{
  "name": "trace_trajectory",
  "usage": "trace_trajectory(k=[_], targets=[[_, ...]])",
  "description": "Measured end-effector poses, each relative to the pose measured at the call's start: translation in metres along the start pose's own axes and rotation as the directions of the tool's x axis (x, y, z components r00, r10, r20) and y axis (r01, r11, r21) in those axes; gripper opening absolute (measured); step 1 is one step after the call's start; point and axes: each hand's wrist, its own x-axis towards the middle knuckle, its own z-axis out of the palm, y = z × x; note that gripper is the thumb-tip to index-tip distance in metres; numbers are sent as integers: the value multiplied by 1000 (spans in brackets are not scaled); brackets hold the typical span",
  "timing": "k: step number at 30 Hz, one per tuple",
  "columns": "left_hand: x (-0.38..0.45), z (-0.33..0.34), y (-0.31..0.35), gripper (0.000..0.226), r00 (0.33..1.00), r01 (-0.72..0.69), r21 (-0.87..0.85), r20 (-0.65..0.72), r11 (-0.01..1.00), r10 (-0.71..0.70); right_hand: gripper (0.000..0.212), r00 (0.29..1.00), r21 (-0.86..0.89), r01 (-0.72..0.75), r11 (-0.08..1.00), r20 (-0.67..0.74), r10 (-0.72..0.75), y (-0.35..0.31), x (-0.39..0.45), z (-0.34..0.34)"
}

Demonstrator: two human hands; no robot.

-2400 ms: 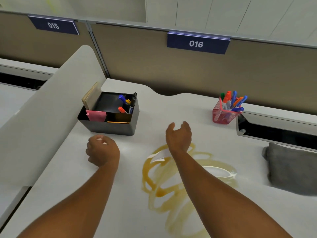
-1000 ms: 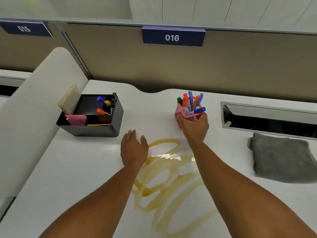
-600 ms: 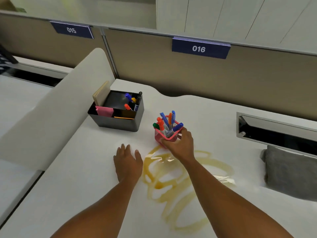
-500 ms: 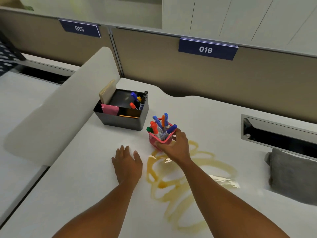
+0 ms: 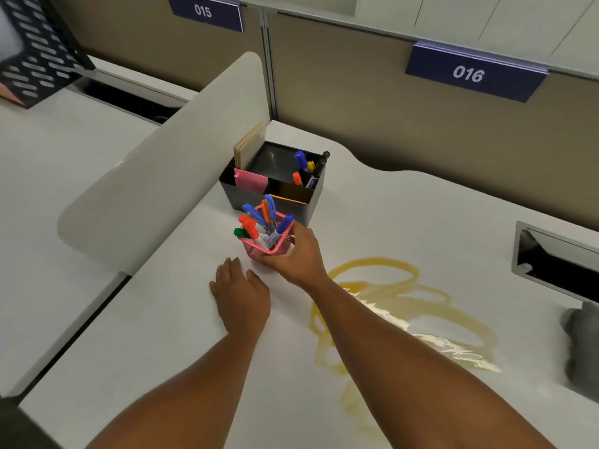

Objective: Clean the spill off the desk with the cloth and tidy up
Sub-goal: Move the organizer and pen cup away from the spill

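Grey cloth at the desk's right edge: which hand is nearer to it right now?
Right, narrowly. The right hand grips the pink pen cup, far left of the grey cloth; the left hand lies flat further left.

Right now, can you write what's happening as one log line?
right hand: grip on pink pen cup | left hand: flat on desk | spill: unwiped | grey cloth: untouched

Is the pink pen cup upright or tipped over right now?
Roughly upright, leaning slightly. The pink pen cup has its open rim facing up, markers standing inside, none spilled, and the right hand grips its side.
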Motion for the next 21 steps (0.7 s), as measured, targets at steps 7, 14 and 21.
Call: trace_trajectory(k=[7, 14, 21], targets=[[-1, 2, -3, 46, 998, -2, -108, -65, 994, -5, 76, 996, 50, 33, 998, 82, -37, -17, 18, 22], [-2, 6, -4, 49, 998, -5, -93, -61, 996, -1, 77, 995, 64, -26, 998, 102, 19, -14, 18, 27], [-15, 7, -1, 52, 999, 9, -63, -45, 998, -12, 93, 985, -144, -120, 982, 105, 136, 0, 4, 12]])
